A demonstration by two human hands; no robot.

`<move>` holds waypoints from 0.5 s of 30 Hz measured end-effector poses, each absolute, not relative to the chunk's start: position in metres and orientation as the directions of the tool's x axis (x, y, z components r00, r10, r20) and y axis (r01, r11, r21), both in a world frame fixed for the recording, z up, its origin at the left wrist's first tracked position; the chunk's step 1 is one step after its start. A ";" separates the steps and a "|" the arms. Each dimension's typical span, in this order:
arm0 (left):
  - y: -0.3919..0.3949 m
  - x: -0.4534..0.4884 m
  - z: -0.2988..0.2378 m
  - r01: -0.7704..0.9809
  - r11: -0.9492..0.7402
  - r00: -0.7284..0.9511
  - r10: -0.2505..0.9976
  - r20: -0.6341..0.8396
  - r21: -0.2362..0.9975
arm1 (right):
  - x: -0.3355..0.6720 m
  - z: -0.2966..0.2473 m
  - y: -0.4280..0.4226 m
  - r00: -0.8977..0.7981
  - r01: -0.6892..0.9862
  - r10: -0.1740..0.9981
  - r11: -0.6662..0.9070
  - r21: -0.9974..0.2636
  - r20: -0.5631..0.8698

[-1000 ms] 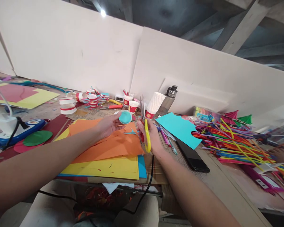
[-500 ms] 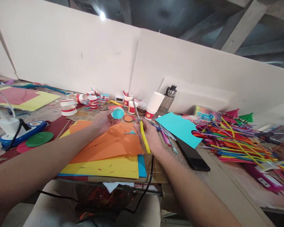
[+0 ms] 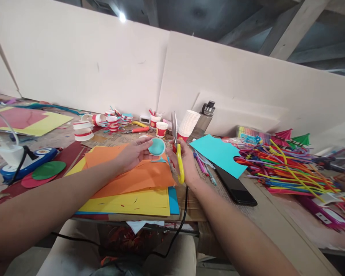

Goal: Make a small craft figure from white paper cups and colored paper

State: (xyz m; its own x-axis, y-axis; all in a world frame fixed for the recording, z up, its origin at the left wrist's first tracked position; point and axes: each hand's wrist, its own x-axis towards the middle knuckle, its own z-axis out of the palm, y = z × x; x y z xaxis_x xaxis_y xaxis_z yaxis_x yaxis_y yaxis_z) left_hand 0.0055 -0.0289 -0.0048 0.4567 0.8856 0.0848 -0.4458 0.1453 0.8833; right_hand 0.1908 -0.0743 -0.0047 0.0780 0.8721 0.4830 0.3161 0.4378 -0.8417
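My left hand [image 3: 133, 153] pinches a small teal paper disc with a white rim [image 3: 156, 146] above the orange paper sheets [image 3: 138, 176]. Just to its right, my right hand [image 3: 185, 163] grips yellow-handled scissors [image 3: 176, 153] with the blades pointing up and closed. Disc and blades are a few centimetres apart. Under the orange sheets lie yellow paper [image 3: 132, 201] and a blue sheet edge [image 3: 174, 199].
A stack of white paper cups [image 3: 188, 124], a water bottle [image 3: 205, 115], small red-and-white cups [image 3: 161, 128], a teal sheet [image 3: 217, 153], a black phone [image 3: 234, 188] and a heap of coloured pipe cleaners [image 3: 290, 168] crowd the right. A white charger [image 3: 8, 151] and paper circles [image 3: 47, 170] sit left.
The left hand brought the teal disc back to the right, close to the scissors. The scissors swung from tilted to upright in the right hand.
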 end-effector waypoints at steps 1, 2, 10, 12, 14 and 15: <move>-0.031 0.007 -0.006 -0.423 0.138 0.479 0.873 0.092 0.895 | 0.191 -0.006 -0.073 0.075 0.322 0.875 0.433 -0.842 0.479; -0.033 0.008 -0.006 -0.405 0.126 0.498 0.861 0.102 0.906 | 0.192 -0.008 -0.072 0.073 0.331 0.877 0.427 -0.841 0.474; -0.040 0.006 -0.003 -0.336 0.012 0.642 0.734 0.219 0.942 | 0.190 -0.010 -0.068 0.070 0.253 0.888 0.426 -0.869 0.455; -0.040 0.006 -0.004 -0.306 -0.023 0.657 0.718 0.228 0.952 | 0.189 -0.009 -0.069 0.059 0.245 0.893 0.420 -0.874 0.446; -0.037 0.006 -0.007 -0.280 -0.042 0.672 0.705 0.227 0.959 | 0.189 -0.009 -0.070 0.039 0.262 0.903 0.403 -0.877 0.427; -0.035 0.006 -0.008 -0.282 -0.031 0.683 0.695 0.224 0.959 | 0.190 -0.009 -0.070 0.022 0.281 0.907 0.397 -0.874 0.420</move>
State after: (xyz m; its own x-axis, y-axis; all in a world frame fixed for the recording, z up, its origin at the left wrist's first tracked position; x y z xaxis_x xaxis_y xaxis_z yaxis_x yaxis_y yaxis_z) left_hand 0.0056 -0.0346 -0.0078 0.6830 0.6953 0.2240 -0.2824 -0.0315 0.9588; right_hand 0.1897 -0.0697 -0.0093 0.0221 0.9074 0.4196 0.2808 0.3972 -0.8737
